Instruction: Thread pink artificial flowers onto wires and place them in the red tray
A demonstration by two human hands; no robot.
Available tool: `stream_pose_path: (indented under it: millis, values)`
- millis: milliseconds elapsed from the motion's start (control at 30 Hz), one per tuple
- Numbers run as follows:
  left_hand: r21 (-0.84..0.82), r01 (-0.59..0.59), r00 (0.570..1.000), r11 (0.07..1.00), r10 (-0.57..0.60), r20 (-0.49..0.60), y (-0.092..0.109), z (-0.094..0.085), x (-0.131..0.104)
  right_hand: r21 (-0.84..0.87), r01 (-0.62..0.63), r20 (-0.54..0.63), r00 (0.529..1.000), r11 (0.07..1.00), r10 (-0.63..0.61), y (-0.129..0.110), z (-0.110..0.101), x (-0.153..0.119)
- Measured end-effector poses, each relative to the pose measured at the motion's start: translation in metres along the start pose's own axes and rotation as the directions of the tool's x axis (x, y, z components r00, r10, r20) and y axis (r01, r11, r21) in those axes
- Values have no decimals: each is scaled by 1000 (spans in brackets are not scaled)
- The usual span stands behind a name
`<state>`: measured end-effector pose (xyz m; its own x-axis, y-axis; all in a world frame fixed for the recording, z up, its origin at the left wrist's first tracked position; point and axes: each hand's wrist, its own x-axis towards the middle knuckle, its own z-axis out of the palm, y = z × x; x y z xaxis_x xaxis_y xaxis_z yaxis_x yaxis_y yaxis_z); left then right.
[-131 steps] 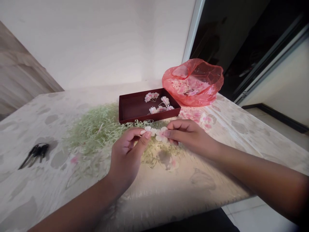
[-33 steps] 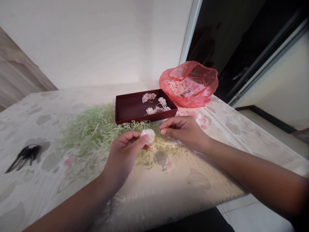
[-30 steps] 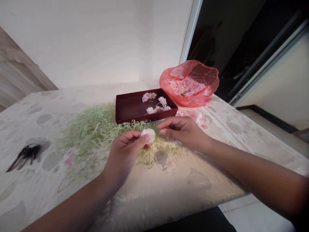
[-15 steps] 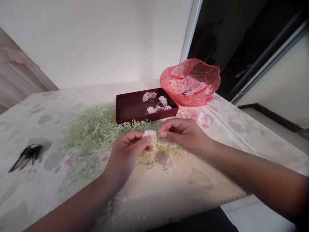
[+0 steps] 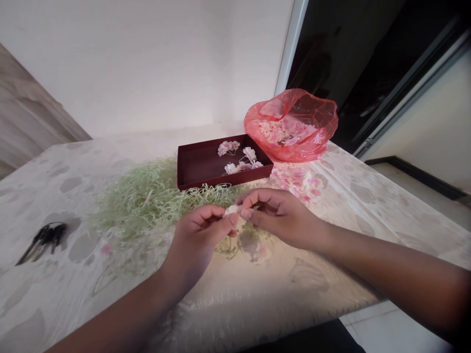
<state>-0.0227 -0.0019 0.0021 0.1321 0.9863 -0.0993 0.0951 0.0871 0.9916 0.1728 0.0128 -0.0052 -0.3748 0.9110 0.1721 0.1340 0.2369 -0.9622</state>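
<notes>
A small white-and-pink artificial flower is pinched between the thumb and fingers of my left hand. From the other side, the closed thumb and forefinger of my right hand grip its edge, partly covering the petals. Just beyond my hands stands a dark red open box. Several white-and-pink flowers on thin wire stems lie in its right half. Pale green shredded filler spreads in front of the box and under my hands.
A red plastic bag of artificial flowers stands behind the box at right. More loose flowers lie in front of it. Keys rest at the left on the patterned tablecloth. A wall rises behind the table.
My right hand has moved slightly left and down, from beside the flower onto it. The flower has turned a little in my left fingers and is now more covered.
</notes>
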Motion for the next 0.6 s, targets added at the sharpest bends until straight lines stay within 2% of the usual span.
stream_pose_path:
  millis: [100, 367, 600]
  values:
    - [23, 3, 1000, 1000, -4, 8, 0, 0, 0, 48, -62, -41, 997, 997, 64, -1, 2, -2]
    - [-4, 12, 1000, 1000, -12, 6, 2, 0, -2, -1, 2, -123, 992, 1000, -2, -4, 3, -4]
    - [1, 23, 1000, 1000, -23, -10, 2, 1, -2, 77, -40, -59, 997, 996, 45, 1, 2, -3]
